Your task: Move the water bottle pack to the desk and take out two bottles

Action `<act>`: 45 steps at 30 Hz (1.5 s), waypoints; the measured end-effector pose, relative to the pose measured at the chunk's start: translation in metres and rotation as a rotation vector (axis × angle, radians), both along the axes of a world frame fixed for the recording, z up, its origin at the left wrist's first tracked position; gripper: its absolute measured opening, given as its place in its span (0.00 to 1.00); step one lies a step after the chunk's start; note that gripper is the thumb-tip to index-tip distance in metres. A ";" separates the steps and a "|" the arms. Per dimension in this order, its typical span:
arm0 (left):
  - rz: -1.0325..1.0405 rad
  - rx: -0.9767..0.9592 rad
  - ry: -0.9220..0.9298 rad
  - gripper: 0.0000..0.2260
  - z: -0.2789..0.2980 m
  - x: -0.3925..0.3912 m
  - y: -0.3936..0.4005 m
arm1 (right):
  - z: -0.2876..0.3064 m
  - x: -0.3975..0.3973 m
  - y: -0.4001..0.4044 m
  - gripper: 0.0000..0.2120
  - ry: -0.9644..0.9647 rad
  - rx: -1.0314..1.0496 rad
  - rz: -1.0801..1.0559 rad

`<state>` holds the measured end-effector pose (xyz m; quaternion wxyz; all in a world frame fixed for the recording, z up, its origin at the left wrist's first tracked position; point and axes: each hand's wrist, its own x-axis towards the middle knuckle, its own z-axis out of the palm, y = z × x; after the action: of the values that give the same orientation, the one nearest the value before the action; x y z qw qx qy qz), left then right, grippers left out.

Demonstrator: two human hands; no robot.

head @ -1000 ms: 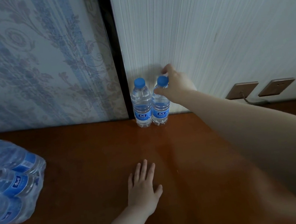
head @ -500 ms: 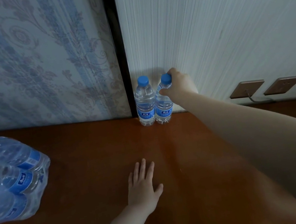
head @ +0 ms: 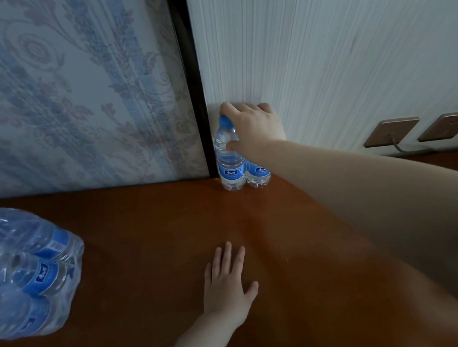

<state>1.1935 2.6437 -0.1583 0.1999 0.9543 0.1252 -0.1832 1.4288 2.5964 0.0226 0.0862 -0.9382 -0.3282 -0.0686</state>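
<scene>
Standing upright at the back edge of the reddish-brown tabletop (head: 154, 275), two water bottles sit side by side, touching each other and close against the pale striped wall panel (head: 335, 36). The left bottle (head: 229, 161) shows its blue cap and blue label; the right bottle (head: 257, 173) shows only its lower body and label, the rest hidden behind the right hand (head: 254, 130). That hand reaches across from the right and drapes over the tops of both bottles, forefinger curled over the left cap, thumb pressed against the left bottle's shoulder, the other fingers spread above the hidden neck of the right one; whether its grip is truly closed on either bottle cannot be told. The left hand (head: 227, 284) lies flat, palm down on the tabletop, fingers spread, holding nothing, well apart from the bottles. The water bottle pack (head: 20, 266) lies on its side at the left edge of the tabletop, shrink wrap crumpled, several blue-labelled bottles inside. Two brown wall sockets (head: 421, 129) sit low on the panel at right, a cable plugged into the nearer one.
</scene>
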 end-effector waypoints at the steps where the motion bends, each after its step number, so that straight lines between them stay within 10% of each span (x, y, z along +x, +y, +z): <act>1: -0.003 0.002 0.001 0.33 0.000 0.000 0.000 | -0.001 0.000 0.000 0.25 -0.004 0.010 -0.007; 13: -0.012 0.002 -0.005 0.33 0.000 -0.001 0.001 | -0.010 -0.010 -0.025 0.27 -0.032 0.279 -0.192; 18: -0.007 0.008 -0.003 0.33 -0.002 -0.001 -0.001 | -0.027 -0.015 -0.039 0.33 0.233 0.379 -0.391; 45: -0.007 0.014 0.027 0.33 0.001 0.001 -0.002 | -0.027 -0.006 -0.037 0.28 0.293 0.319 -0.418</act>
<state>1.1943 2.6414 -0.1574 0.1911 0.9535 0.1258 -0.1961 1.4228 2.5593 -0.0046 0.2629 -0.9599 -0.0971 0.0006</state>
